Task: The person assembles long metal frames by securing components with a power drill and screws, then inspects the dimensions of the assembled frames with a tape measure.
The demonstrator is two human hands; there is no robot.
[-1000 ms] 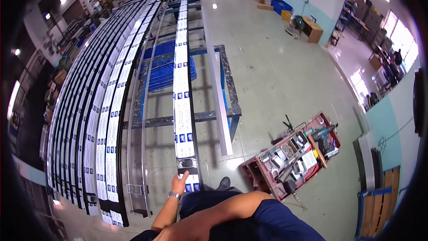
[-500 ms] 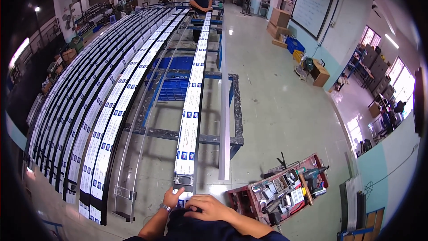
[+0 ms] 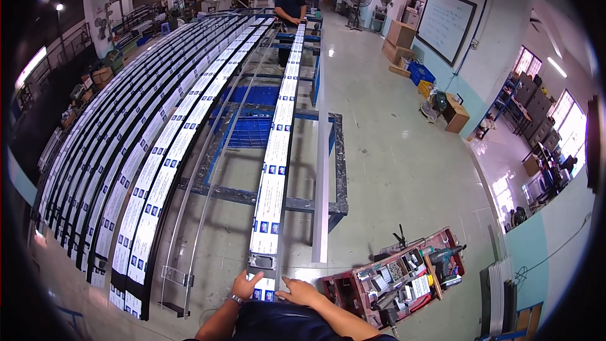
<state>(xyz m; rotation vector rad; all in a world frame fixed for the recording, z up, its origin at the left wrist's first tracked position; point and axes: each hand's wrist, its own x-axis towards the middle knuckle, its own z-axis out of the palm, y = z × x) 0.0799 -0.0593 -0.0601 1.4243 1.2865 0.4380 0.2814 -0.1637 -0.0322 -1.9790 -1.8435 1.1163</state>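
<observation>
A long straight metal profile (image 3: 270, 192), covered in white film with blue printed patches, runs from my body to the far end of the stand. Near its close end is a dark rectangular cutout or fitting (image 3: 262, 262). My left hand (image 3: 245, 285) grips the profile's left edge, the thumb laid over the top and the other fingers partly hidden. On the right side, my right hand (image 3: 299, 292) has its fingers apart, with the tips at the profile's right edge. Under the profile stands a blue and dark metal frame (image 3: 344, 183).
Several film-wrapped profiles (image 3: 151, 205) lie side by side at left, beside clear narrow strips (image 3: 203, 221). A bare pale bar (image 3: 320, 215) lies right of mine. A red toolbox (image 3: 453, 246) with drills sits lower right. A co-worker (image 3: 290, 5) bends over the profile's far end.
My right hand has moved from over the profile's near end to its right edge, fingers spreading. My left hand stays at the left edge. The whole view has shifted slightly.
</observation>
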